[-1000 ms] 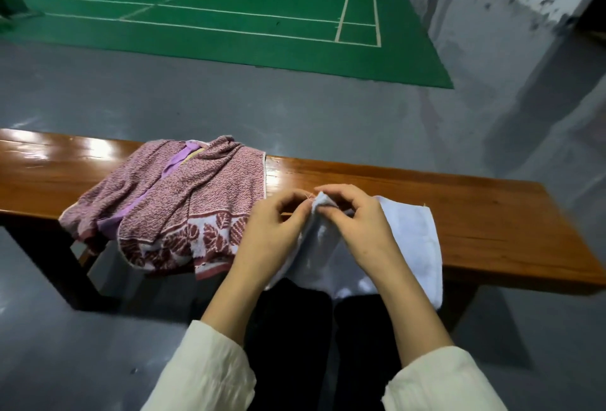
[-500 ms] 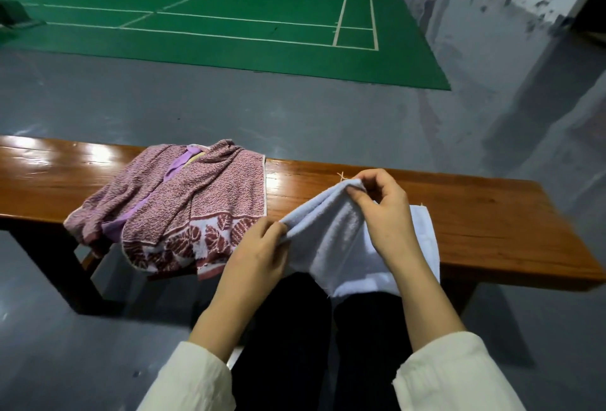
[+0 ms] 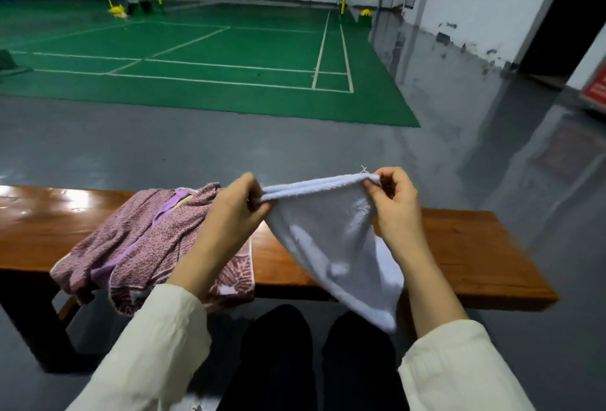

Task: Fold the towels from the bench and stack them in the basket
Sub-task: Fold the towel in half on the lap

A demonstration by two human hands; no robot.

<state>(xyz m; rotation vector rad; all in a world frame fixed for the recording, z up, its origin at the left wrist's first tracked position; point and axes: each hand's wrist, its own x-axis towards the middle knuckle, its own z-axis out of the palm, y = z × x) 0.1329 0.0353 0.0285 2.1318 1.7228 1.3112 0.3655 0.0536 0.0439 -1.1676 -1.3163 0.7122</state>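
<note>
Both hands pinch the pale blue towel [image 3: 331, 240], left hand [image 3: 236, 210] and right hand [image 3: 393, 204] at its doubled top edge; it hangs soft and light, best held by the corners

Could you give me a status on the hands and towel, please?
Left hand, right hand pinch white towel at top corners. Pink towels heaped on bench. Basket not in view.

readable text: none | red sign [image 3: 596, 89], right edge: lettering too blurred to read
</note>
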